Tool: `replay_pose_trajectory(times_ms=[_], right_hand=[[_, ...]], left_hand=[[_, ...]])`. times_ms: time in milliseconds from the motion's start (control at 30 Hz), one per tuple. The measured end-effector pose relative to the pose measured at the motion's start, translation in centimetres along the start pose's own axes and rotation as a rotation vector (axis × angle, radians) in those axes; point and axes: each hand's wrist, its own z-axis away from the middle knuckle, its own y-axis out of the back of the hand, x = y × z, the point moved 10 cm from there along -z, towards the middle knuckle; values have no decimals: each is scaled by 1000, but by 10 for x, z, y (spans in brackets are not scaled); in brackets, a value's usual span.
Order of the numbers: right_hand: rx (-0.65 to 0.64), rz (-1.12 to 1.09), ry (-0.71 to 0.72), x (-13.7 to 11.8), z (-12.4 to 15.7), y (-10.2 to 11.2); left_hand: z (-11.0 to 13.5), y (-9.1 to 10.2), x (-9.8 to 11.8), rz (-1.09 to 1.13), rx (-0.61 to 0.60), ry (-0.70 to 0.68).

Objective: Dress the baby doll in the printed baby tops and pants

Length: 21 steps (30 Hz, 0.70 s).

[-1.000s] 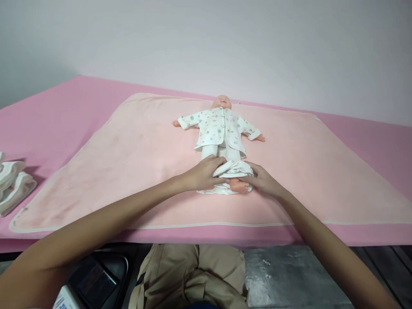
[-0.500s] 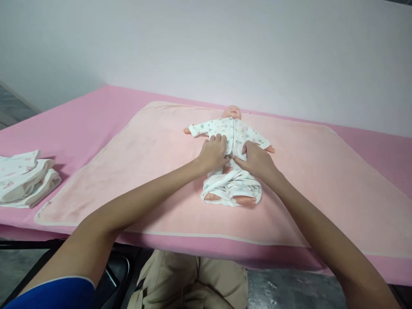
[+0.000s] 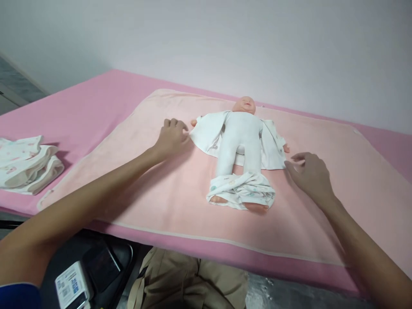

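Observation:
A baby doll [image 3: 243, 133] with a white cloth body lies on its back, head toward the wall. Its white baby shirt [image 3: 207, 128] is spread wide at the front, with the arms still in the sleeves. At one side, my left hand [image 3: 172, 139] pinches the edge of the left flap. On the other side, my right hand [image 3: 310, 176] has thumb and forefinger at the corner of the right flap. Printed baby pants [image 3: 243, 189] are bunched around the doll's lower legs, and its feet poke out.
Under the doll lies a peach blanket [image 3: 154, 193] on a pink-covered table [image 3: 96, 94]. Folded baby clothes [image 3: 28, 165] rest at the left. Below the table edge, a white box [image 3: 72, 285] and a dark phone-like object [image 3: 101, 266] sit on a black seat. A wall stands behind.
The shirt front was closed over the doll's chest with both hands at its lower middle. Both hands have moved apart, and the flaps now lie open, baring the white body.

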Motion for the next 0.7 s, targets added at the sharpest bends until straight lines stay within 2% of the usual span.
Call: replay_pose_trajectory(times_ms=[33, 67, 100, 167, 233, 333, 500, 600, 700], right_hand=[[-11, -67, 94, -24, 2, 0], [-77, -151, 194, -51, 5, -4], [-184, -236, 303, -79, 9, -10], [-407, -340, 524, -130, 22, -22], [-545, -349, 677, -161, 36, -28], [-685, -382, 730, -174, 49, -37], [-924, -485, 682, -177, 62, -47], [-977, -546, 560, -174, 58, -52], [-998, -690, 342, -165, 52, -58]], left_hand=[[4, 5, 26, 50, 29, -109], [10, 7, 57, 129, 12, -227], [17, 4, 90, 230, -64, -350], [37, -8, 149, 395, -323, -550], [57, -19, 185, 428, -543, -649], [69, -30, 200, 401, -697, -682], [69, -36, 194, 548, -814, -684], [67, -37, 191, 643, -831, -621], [69, -38, 194, 722, -795, -577]])
